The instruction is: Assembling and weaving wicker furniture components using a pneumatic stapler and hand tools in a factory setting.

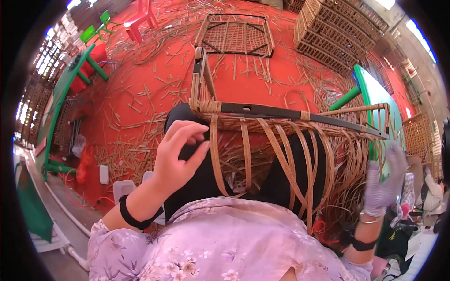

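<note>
A rectangular wicker frame (276, 114) with dark flat bars bound at the corners spans above my lap. Long brown cane strips (247, 154) hang from its near side in loops, several of them crowded toward the right. My bare left hand (180, 152) is beside the frame's left corner, close to the leftmost strip. Its fingers are curved, with the thumb apart from them and nothing visible between. On the right, my right hand (385, 180) wears a pale glove and is blurred by motion. It is just below the frame's right corner; its fingers cannot be made out clearly.
A woven panel (236, 35) lies on the red floor (154, 77) ahead, among scattered cane scraps. Stacked wicker crates (335, 33) stand at the far right. Green tables (63, 105) flank both sides. A pink chair (142, 21) stands far left. Another person (433, 192) is at the right edge.
</note>
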`<action>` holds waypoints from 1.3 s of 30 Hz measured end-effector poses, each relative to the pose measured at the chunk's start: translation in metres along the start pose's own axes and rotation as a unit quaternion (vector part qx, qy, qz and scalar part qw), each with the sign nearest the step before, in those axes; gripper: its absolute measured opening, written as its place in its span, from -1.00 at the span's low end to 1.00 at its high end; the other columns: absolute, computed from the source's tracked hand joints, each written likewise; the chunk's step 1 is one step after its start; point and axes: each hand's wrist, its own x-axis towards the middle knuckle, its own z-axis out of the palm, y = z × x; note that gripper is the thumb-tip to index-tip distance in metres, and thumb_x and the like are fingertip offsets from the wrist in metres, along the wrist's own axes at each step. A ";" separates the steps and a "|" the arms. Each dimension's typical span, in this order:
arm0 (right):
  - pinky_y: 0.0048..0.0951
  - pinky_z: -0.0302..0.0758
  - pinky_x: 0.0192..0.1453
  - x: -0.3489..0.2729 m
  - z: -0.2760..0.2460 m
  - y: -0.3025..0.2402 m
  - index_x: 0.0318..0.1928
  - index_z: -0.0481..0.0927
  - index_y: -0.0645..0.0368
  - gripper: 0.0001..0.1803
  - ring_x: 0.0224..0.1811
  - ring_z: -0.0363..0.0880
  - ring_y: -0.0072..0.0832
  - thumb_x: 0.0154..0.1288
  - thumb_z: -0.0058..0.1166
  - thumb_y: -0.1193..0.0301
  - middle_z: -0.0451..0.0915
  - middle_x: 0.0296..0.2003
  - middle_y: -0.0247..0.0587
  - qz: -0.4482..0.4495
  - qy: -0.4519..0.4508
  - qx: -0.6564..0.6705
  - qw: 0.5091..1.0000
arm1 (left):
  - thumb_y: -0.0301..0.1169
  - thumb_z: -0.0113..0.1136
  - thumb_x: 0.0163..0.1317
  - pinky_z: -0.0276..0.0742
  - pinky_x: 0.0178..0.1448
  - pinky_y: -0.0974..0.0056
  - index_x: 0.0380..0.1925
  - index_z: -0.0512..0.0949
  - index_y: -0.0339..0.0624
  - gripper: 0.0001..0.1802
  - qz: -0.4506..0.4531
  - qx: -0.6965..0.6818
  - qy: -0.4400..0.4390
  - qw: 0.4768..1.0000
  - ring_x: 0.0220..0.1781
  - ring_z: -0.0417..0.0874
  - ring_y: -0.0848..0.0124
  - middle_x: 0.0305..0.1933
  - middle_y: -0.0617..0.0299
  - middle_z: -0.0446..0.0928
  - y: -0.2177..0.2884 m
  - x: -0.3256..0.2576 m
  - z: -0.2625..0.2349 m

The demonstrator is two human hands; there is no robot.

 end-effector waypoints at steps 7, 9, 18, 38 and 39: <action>-0.17 0.43 0.12 0.084 0.078 -0.105 0.00 0.54 0.17 -0.57 0.01 0.53 -0.11 0.11 0.25 0.33 0.55 -0.02 -0.10 -0.177 -0.129 0.298 0.929 | -0.45 0.23 0.13 0.40 0.29 0.07 0.04 0.52 -0.22 -0.58 0.239 0.100 -0.090 0.962 0.23 0.50 0.13 0.17 0.11 0.50 -0.007 0.014 0.001; -0.17 0.43 0.14 0.092 0.100 -0.122 -0.01 0.54 0.15 -0.55 0.04 0.51 -0.09 0.10 0.27 0.25 0.54 -0.01 -0.09 -0.143 -0.160 0.295 0.931 | -0.42 0.20 0.16 0.41 0.28 0.07 0.04 0.52 -0.22 -0.60 0.252 0.092 -0.091 0.959 0.22 0.51 0.12 0.16 0.10 0.51 -0.010 0.020 0.002; -0.17 0.57 -0.22 0.106 0.134 -0.154 -0.25 0.59 0.02 -0.58 -0.28 0.67 -0.21 0.15 0.14 -0.05 0.65 -0.35 -0.17 -0.067 -0.393 0.160 0.903 | -0.52 0.04 0.34 0.50 -0.29 0.26 -0.28 0.51 -0.33 -0.91 0.145 -0.172 -0.046 0.973 -0.40 0.58 0.19 -0.40 0.08 0.51 -0.010 0.033 0.023; -0.15 0.58 -0.28 0.091 0.131 -0.146 -0.37 0.60 0.08 -0.51 -0.37 0.65 -0.13 0.11 0.16 -0.12 0.62 -0.49 -0.15 -0.032 -0.345 0.186 0.920 | -0.35 -0.07 0.48 0.11 -0.57 0.50 -0.53 0.46 -0.31 -0.62 -0.102 -0.310 0.012 0.945 -0.66 0.20 0.69 -0.65 0.38 0.30 0.048 0.049 0.023; -0.16 0.58 -0.28 0.089 0.131 -0.146 -0.37 0.60 0.08 -0.52 -0.36 0.65 -0.13 0.11 0.16 -0.11 0.62 -0.48 -0.14 -0.036 -0.338 0.197 0.920 | -0.35 -0.07 0.48 0.17 -0.56 0.50 -0.52 0.47 -0.32 -0.63 -0.102 -0.271 -0.001 0.957 -0.66 0.22 0.68 -0.65 0.38 0.29 0.048 0.051 0.027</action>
